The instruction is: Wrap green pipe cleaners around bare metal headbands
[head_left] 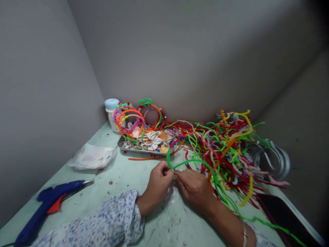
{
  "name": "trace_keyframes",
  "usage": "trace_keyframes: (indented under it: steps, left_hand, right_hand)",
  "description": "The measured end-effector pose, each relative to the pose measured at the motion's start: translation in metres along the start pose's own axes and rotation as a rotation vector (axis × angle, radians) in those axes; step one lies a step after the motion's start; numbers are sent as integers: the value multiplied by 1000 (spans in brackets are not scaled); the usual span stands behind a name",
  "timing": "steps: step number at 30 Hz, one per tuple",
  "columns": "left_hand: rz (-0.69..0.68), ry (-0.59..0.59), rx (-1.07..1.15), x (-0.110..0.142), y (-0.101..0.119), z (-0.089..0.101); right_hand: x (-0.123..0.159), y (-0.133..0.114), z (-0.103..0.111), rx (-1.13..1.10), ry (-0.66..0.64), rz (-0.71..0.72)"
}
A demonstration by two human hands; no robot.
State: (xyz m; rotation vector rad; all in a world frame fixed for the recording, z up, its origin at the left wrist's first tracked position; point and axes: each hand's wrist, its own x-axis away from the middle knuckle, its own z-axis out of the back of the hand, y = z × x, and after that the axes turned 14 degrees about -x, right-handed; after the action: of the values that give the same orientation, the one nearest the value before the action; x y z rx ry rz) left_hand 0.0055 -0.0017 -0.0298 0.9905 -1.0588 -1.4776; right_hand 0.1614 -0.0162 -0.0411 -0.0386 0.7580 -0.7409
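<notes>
Pipe cleaner (pixel 192 160), bright green, crossed over itself in front of the shell tray (pixel 144 151), left hand (pixel 158 180) and right hand (pixel 195 187) pinching it, apparently mid-twist; the next move seemed to call for steady pressure at that crossing!

Open worktop (pixel 128 175) center-left and between forearms; far side and right blocked.
Passable: patch bounded by plastic bag (pixel 92 157), glue gun (pixel 47 204), left sleeve (pixel 102 219) and tray (pixel 144 151); also the wedge between left sleeve and right forearm (pixel 221 218), toward near edge. Obstacles: orange strip (pixel 146 159) just before tray; headbands (pixel 131 118) standing up over tray; jar (pixel 112 116) at far left corner; tangled pipe cleaners (pixel 223 147) far right; metal hoops (pixel 284 163) at right edge; green strand (pixel 273 225) crossing dark flat object (pixel 288 214), near right corner.
</notes>
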Motion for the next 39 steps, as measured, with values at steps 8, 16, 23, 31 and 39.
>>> trace_keyframes:
  steps: [8,16,23,31,39]
  left_hand:
    - [37,53,-54,-1,1,-1]
    - [56,88,-108,-2,-2,-1]
    - [71,100,-109,0,2,0]
    - [60,84,-106,3,4,1]
    - [86,108,-121,0,2,1]
  right_hand:
    - [1,0,-2,27,-14,16]
    - [0,-3,-3,74,-15,33]
    - [0,-5,-4,113,-33,36]
    - [-1,-6,-1,139,-6,52]
    - [-1,-6,-2,172,-9,69]
